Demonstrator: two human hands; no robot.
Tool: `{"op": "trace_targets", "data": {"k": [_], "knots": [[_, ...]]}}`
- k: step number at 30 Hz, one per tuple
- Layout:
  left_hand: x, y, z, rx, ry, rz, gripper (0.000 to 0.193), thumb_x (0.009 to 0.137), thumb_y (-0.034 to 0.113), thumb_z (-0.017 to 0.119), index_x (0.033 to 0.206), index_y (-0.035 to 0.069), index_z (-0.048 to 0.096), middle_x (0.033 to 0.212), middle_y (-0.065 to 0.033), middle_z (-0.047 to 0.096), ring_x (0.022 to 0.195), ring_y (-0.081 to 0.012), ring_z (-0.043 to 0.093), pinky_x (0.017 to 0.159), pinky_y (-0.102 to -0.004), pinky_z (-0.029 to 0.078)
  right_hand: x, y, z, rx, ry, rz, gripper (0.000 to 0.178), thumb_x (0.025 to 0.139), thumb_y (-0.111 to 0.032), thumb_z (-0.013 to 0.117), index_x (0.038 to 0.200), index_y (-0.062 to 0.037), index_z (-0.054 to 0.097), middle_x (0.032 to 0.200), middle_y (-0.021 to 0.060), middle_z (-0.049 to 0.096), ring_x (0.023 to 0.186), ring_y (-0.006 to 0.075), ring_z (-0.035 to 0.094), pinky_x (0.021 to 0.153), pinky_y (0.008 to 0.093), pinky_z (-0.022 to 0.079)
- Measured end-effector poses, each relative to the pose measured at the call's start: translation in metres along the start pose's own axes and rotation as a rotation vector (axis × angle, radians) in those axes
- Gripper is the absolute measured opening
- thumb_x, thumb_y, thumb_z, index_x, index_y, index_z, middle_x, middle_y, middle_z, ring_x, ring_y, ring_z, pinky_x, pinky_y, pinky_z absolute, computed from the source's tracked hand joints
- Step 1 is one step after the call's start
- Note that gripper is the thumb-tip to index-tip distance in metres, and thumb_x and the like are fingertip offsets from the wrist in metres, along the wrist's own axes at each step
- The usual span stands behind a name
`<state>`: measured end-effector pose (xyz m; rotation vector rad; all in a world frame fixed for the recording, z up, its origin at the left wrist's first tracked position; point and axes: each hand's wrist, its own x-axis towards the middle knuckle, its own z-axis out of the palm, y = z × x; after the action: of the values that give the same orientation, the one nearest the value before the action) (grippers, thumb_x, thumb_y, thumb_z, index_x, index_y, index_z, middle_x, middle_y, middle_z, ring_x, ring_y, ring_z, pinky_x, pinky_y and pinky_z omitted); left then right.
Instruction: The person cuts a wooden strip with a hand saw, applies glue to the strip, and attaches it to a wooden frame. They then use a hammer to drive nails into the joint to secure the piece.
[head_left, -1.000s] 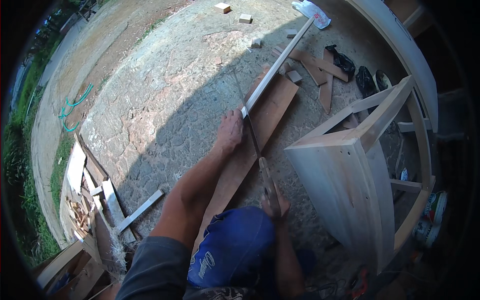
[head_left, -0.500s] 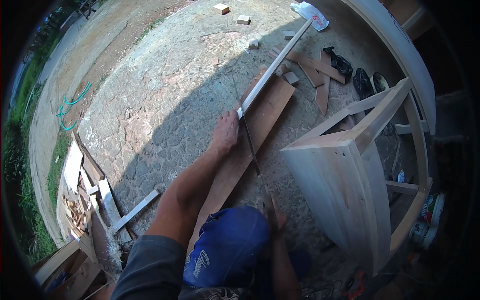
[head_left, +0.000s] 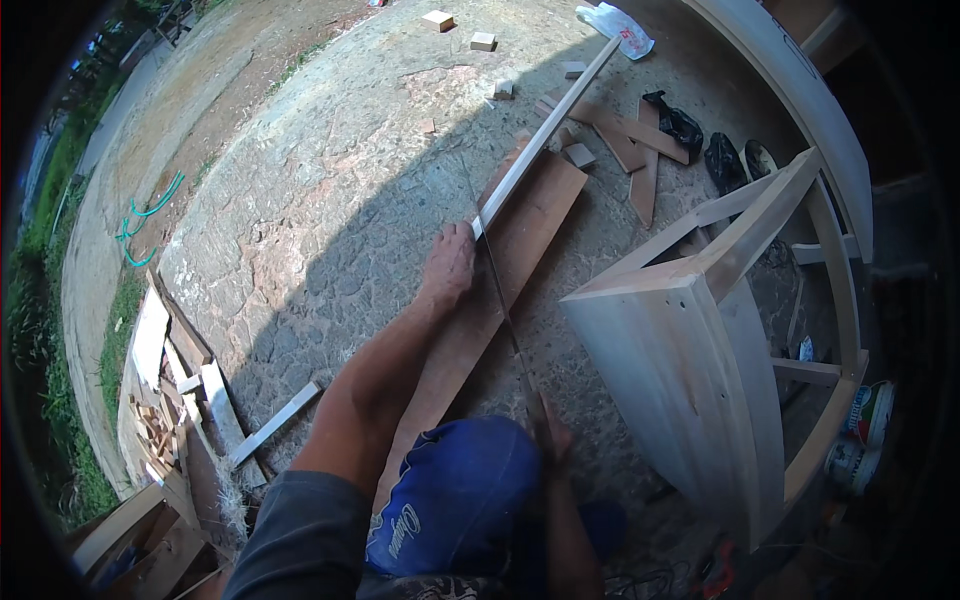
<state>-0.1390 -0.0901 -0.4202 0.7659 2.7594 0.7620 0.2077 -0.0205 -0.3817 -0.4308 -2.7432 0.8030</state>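
My left hand (head_left: 449,262) is closed on the near end of a long pale wooden strip (head_left: 545,135). The strip points away from me and lies over a wide reddish-brown board (head_left: 515,235). The thin blade of a handsaw (head_left: 502,300) crosses the strip just right of my left fingers, its far tip pointing up and left. My right hand (head_left: 560,436) is closed round the saw's handle end, beside my blue-clad knee (head_left: 465,475). The handle and part of the right hand are in shadow, and the knee overlaps the board's near part.
A curved wooden frame piece (head_left: 670,350) stands close on the right, with paint tubs (head_left: 862,440) behind it. Offcuts (head_left: 640,150) and black plastic bags (head_left: 680,130) lie beyond the board. Scrap wood (head_left: 165,400) is piled at left. A white bag (head_left: 620,28) lies far off.
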Motion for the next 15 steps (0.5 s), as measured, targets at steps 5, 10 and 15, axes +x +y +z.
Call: {"op": "trace_targets", "data": {"k": [5,10,15], "knots": [[-0.001,0.004,-0.007,-0.01,-0.012,-0.035,0.021,0.096,0.01,0.055,0.116,0.003,0.05,0.115,-0.0216,0.058,0.106,-0.0442,0.058,0.091,-0.0519,0.05,-0.025,-0.008,-0.013,0.036,-0.077,0.066,0.056,0.091,-0.017,0.064,0.145,-0.0068,0.053,0.122,0.0246,0.069,0.072,0.0375,0.071,0.061,0.0434,0.057],[0.003,0.008,0.002,0.003,-0.037,-0.009,0.022,0.095,0.01,0.055,0.115,0.003,0.05,0.115,-0.0218,0.058,0.105,-0.044,0.059,0.091,-0.051,0.051,0.124,-0.031,0.017,0.485,0.133,0.202,0.058,0.086,-0.01,0.071,0.142,-0.0069,0.057,0.124,0.0227,0.068,0.093,0.0394,0.072,0.077,0.0425,0.058],[0.001,0.0,-0.002,0.047,-0.024,0.004,0.021,0.094,0.009,0.055,0.114,0.002,0.051,0.114,-0.0225,0.058,0.105,-0.0444,0.059,0.091,-0.0515,0.05,-0.013,-0.004,0.001,0.104,-0.066,0.118,0.06,0.089,-0.016,0.067,0.147,-0.0096,0.051,0.127,0.0236,0.066,0.087,0.039,0.072,0.071,0.0442,0.059]]}}
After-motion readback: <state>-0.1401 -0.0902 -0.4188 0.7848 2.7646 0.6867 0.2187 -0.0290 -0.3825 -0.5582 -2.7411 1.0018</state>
